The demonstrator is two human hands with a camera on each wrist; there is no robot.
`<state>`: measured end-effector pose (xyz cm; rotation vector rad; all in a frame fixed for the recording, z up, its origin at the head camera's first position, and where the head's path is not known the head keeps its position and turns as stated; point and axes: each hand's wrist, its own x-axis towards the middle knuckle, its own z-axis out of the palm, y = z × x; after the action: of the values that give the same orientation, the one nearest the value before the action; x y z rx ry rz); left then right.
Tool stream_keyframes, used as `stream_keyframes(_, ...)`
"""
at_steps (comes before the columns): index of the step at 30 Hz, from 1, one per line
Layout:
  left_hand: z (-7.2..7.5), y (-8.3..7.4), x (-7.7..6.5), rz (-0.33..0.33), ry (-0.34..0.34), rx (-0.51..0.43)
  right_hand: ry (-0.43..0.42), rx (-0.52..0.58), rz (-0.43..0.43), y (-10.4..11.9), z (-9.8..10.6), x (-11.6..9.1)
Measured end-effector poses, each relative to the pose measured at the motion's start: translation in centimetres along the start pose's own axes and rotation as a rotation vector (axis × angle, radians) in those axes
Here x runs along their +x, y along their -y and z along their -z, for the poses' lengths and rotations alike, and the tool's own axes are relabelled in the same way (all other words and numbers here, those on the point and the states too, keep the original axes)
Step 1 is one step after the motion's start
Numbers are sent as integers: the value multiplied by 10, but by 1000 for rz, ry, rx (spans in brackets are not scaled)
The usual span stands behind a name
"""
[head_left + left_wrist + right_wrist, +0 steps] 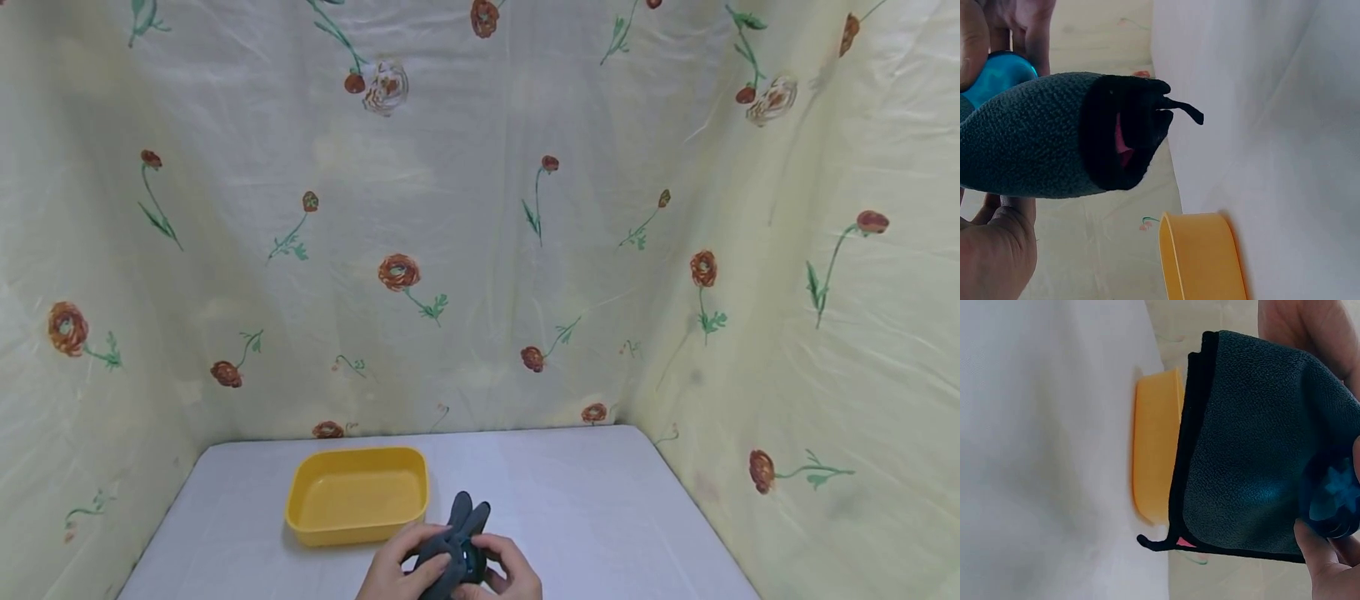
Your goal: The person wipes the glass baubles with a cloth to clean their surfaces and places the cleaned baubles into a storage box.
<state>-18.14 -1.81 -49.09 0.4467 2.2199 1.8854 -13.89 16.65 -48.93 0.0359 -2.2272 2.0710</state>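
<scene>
A dark grey cloth (442,568) with black edging, a small hanging loop and a bit of pink inside hangs folded between the two hands. My left hand (401,567) grips it, thumb across the front. A shiny blue round object (1335,494) with a star-like shape on it lies against the fabric. Thumb and fingers of my right hand (510,571) hold this object at its sides. In the left wrist view the cloth (1041,134) covers much of both hands, and part of the blue object (1004,75) peeks out behind it.
A yellow rectangular tub (360,537) stands on the white-covered table (585,508), left of the hands and farther back. Flower-printed curtains (465,208) enclose the table at the back and both sides.
</scene>
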Motion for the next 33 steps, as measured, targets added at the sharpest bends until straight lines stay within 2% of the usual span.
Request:
stream_keyframes(12,0,-1,1,-5,14,-2,-34,-13,4,-3,-1,0)
stream_keyframes(20,-1,2,0,1,24,-13,-7,6,-46,-1,0,-1)
stream_keyframes(33,-4,1,2,2,10,18,14,-11,-45,-3,3,1)
